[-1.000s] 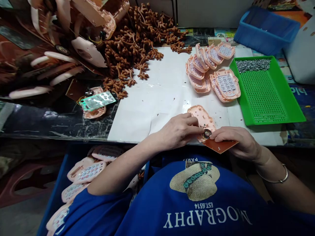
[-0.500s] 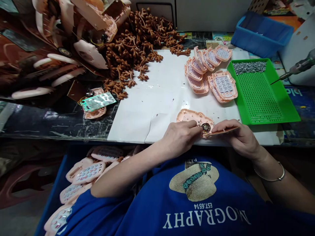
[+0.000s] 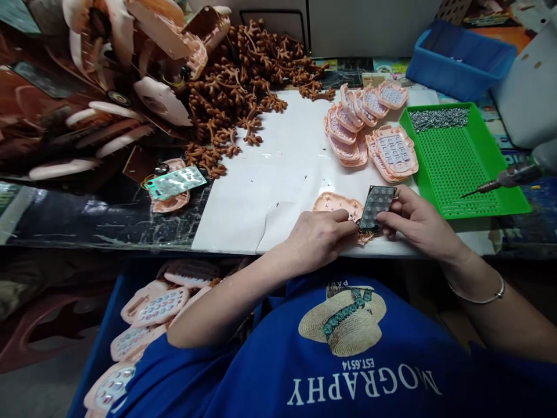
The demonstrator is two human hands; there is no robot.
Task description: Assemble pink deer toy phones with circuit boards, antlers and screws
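A pink plastic shell [image 3: 337, 204] lies on the white sheet [image 3: 287, 168] near the table's front edge. My left hand [image 3: 319, 237] rests on its near end, fingers curled and pinched at the shell's edge. My right hand [image 3: 413, 222] grips a small circuit board [image 3: 376, 206] by its right side and holds it tilted above the shell, its dark face with pale contact pads turned up. The two hands nearly touch at the board's lower corner.
Finished pink keypad shells [image 3: 369, 125] are stacked at the back right beside a green tray [image 3: 461, 159] with screws [image 3: 438, 118]. A screwdriver tip [image 3: 500, 183] hangs over the tray. Brown plastic parts [image 3: 248, 75] pile at the back left. A blue bin [image 3: 461, 55] stands behind; a blue crate [image 3: 143, 325] sits below.
My right hand has flipped the board from its brown side to its padded dark face and lifted it over the shell. The hanging screwdriver swung lower on the right.
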